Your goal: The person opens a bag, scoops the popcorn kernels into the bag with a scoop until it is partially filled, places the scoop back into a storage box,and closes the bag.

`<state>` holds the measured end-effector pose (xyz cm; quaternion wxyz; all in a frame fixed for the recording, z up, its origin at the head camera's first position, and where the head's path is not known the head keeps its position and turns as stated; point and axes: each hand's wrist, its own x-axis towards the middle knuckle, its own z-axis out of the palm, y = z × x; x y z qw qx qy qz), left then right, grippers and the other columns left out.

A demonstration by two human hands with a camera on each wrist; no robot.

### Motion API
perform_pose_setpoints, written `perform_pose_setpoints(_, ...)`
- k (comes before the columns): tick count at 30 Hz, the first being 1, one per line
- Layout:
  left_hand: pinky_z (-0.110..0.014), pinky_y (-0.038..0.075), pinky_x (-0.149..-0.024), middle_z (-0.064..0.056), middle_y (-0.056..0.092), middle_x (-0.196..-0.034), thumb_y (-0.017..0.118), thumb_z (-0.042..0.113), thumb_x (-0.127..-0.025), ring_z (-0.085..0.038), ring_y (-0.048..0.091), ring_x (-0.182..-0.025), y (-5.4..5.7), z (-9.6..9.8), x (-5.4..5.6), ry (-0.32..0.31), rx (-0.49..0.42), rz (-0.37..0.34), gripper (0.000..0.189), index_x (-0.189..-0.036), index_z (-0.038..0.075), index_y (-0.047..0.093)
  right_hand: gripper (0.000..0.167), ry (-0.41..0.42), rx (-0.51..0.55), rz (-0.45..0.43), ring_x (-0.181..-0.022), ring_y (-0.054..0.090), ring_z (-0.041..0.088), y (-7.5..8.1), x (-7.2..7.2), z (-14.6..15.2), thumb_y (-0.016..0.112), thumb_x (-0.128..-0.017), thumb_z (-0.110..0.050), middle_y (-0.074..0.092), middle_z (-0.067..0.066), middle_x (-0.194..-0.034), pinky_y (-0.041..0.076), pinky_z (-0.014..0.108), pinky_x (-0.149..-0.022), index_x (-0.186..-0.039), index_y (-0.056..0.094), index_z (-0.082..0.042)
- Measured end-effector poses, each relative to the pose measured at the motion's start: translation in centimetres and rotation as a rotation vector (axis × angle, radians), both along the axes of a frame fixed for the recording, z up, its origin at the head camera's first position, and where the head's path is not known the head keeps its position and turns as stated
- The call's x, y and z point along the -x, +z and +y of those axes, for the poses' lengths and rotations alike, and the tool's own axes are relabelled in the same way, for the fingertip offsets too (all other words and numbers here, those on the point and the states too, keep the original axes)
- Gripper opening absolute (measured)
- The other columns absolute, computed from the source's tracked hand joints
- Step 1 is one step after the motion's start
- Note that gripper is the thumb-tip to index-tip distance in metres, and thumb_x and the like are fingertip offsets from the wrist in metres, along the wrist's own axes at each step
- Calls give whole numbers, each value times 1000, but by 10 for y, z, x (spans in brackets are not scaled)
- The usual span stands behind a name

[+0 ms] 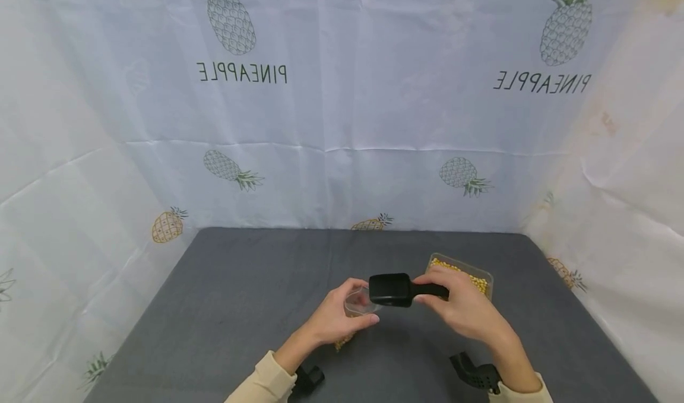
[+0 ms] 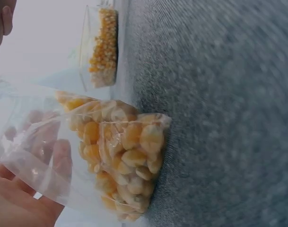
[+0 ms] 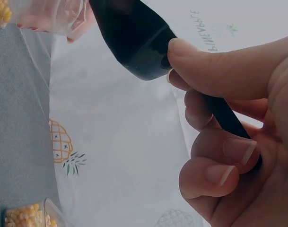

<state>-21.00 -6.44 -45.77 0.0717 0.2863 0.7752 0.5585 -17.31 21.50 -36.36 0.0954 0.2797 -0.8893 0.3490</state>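
Note:
My left hand (image 1: 331,317) holds a clear plastic bag (image 1: 355,303) around its upper part, with the mouth spread between thumb and fingers. Yellow corn kernels (image 2: 127,158) fill the bag's lower part, which stands on the table in the left wrist view. My right hand (image 1: 467,308) grips a black scoop (image 1: 391,290) by its handle, thumb and fingers curled round it. The scoop's head is at the bag's mouth, partly covering it in the head view. What the scoop contains is hidden.
Behind my right hand stands a clear rectangular container (image 1: 488,276) of corn kernels. A dark grey cloth (image 1: 256,284) covers the table. White curtains (image 1: 342,106) printed with pineapples enclose its back and sides. Black wrist straps (image 1: 475,373) sit on both wrists.

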Motion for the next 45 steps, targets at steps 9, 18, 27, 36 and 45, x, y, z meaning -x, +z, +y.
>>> perform_pose_setpoints(9,-30,57,-85,1,67,-106,76,29,-94,-14,69,-104,-5,0,0,1,-44,46,45,-132,17,56,26,-71,36,-11,-91,63,9,-6,2,12,81,-88,-19,66,-10,-107,54,31,-74,-113,75,-18)
perform_pose_setpoints(18,-30,57,-84,-1,65,-100,78,20,-93,-17,71,-99,-9,-3,1,22,-121,95,42,-128,13,57,27,-119,28,-69,-108,65,26,-12,7,26,79,-90,-20,69,2,-118,55,37,-83,-117,75,-15)
perform_pose_setpoints(27,-32,57,-87,-4,65,-103,75,18,-94,-19,70,-100,-2,-11,-3,41,-166,75,38,-128,11,58,27,-147,-22,-49,-97,65,19,-14,12,42,78,-91,-23,68,-4,-109,53,34,-75,-116,75,-14)
perform_pose_setpoints(36,-33,57,-86,-5,66,-103,74,17,-95,-19,69,-99,6,-23,-4,85,-161,120,36,-127,14,60,25,-197,-106,-35,-90,63,14,-19,11,63,77,-92,-23,67,-6,-103,49,32,-67,-115,74,-13)
perform_pose_setpoints(45,-33,56,-87,-2,66,-104,73,18,-96,-21,70,-100,10,-36,-4,107,-131,104,36,-129,16,59,25,-253,-113,-48,-85,62,11,-27,10,88,76,-94,-22,68,-2,-105,48,31,-64,-116,74,-10)
